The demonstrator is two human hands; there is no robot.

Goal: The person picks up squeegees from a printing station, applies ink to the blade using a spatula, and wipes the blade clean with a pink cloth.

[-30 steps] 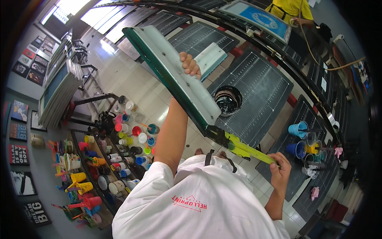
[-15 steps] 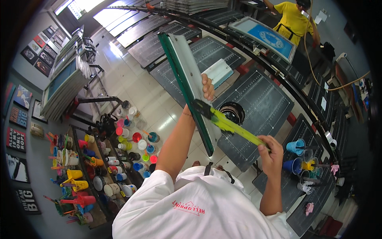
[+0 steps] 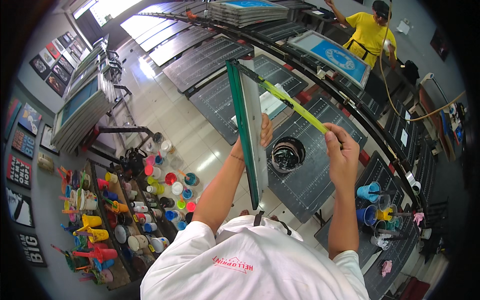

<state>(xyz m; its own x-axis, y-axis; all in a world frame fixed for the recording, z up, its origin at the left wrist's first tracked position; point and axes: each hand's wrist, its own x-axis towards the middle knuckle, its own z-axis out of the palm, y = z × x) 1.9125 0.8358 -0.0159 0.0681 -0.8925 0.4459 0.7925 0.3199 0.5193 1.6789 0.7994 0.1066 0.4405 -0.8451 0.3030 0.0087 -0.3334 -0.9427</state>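
Note:
My left hand (image 3: 266,131) is closed around a long squeegee (image 3: 246,115) with a grey metal holder and a green blade, held tilted over the tables. In my right hand (image 3: 343,147) is the end of a yellow-green ink spatula (image 3: 306,114). Its blackened tip rests against the far end of the squeegee; whether it bears on the blade or the holder I cannot tell. Below, between my hands, an open tub of black ink (image 3: 289,156) stands on a dark gridded table (image 3: 312,187). A pale metal bar (image 3: 274,106) lies beyond, partly behind the spatula.
Cups of coloured ink (image 3: 369,192) stand on a table to the right. At left, a rack (image 3: 112,250) holds many ink pots, with more pots (image 3: 177,188) on the floor. Framed screens (image 3: 82,110) lean behind. A person in yellow (image 3: 367,32) stands far right near a blue screen (image 3: 336,54).
The spatula's tip has moved from the squeegee's middle to its far end. The squeegee has swung more upright, its top shifting right, and the ink tub now shows fully.

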